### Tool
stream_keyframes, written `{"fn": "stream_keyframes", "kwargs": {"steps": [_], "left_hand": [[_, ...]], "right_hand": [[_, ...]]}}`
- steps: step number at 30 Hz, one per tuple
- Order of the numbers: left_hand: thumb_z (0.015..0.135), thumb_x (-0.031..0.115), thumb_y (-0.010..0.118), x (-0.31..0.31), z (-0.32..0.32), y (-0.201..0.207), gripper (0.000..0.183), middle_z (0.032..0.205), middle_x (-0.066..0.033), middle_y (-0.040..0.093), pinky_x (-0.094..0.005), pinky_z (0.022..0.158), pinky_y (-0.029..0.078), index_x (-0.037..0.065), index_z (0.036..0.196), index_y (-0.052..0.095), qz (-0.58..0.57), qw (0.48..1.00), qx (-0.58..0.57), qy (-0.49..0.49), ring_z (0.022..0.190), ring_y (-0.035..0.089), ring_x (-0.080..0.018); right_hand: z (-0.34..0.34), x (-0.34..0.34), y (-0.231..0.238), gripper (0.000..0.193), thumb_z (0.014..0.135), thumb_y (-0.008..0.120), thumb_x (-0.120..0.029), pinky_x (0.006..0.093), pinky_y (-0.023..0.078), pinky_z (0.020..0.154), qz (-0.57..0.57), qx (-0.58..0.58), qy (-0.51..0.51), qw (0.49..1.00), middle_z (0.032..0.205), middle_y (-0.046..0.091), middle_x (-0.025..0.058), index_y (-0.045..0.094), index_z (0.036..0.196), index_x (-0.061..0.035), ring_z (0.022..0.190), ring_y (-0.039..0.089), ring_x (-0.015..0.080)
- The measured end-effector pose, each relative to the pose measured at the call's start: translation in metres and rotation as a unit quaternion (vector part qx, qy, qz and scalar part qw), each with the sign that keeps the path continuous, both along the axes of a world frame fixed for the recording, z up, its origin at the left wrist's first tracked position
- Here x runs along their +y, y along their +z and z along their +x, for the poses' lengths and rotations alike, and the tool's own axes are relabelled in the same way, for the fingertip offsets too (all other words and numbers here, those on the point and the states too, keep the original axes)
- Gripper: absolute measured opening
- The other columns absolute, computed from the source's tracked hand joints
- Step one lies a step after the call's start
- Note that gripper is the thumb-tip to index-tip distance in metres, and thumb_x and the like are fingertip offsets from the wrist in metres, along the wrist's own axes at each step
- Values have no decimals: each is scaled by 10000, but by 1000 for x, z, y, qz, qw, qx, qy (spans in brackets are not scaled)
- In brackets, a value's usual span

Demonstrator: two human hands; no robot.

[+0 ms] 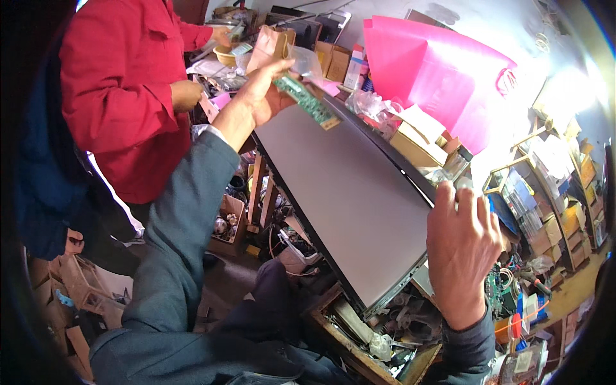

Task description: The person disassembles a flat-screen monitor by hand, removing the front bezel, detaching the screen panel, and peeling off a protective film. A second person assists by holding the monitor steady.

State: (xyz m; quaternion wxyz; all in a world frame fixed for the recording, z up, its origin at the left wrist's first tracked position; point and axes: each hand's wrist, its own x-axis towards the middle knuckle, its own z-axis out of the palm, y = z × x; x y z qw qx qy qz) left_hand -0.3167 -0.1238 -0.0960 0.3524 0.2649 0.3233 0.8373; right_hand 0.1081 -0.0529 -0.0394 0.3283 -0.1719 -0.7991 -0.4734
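Note:
Raised over the far end of a large flat screen panel (350, 192), my left hand (262, 96) holds a narrow green circuit board (308, 102) by one end. The panel has a grey face and a dark frame, and lies at a slant in front of me. My right hand (463, 247) is at the panel's right edge, back of the hand up and fingers curled. Its fingertips are partly hidden beside a dark strip of the frame, so what they grip cannot be made out.
A person in a red jacket (122, 96) stands at the left, hands over a cluttered bench. Behind the panel are an open cardboard box (418, 138) and a pink sheet (430, 77). An open drawer of parts (346, 333) sits below; shelves (558, 199) stand right.

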Motion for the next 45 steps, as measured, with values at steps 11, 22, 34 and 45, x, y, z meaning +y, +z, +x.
{"fn": "stream_keyframes", "kwargs": {"steps": [11,22,34,45], "left_hand": [[1005,216,748,42,30,58,258,1068,-114,718,-494,948,652,111,1200,614,152,988,24,12,1004,741,-280],[947,393,782,75,27,60,674,1418,-279,582,-573,1172,460,-31,1407,533,139,987,28,-79,1297,606,-424],[1052,319,702,-78,189,-77,449,1094,-157,802,-327,817,608,5,1372,706,-48,728,442,-522,955,767,-202],[1063,365,672,-23,317,-238,412,1156,-171,722,-457,969,557,42,1317,694,-69,820,524,-221,1059,715,-320]], "right_hand": [[-77,54,37,245,915,719,-72,384,641,806,2,52,29,998,1097,723,98,651,1150,-93,1051,760,272],[-138,89,93,139,930,689,-41,449,652,795,-74,31,-29,996,979,787,159,721,1061,-74,970,800,332],[-149,147,136,296,907,830,-251,450,627,836,-118,59,-46,990,1016,797,159,768,1124,-60,990,788,326],[-161,201,157,343,897,842,-294,510,603,866,-161,110,-18,981,1046,789,194,782,1112,-33,988,775,363]]}}
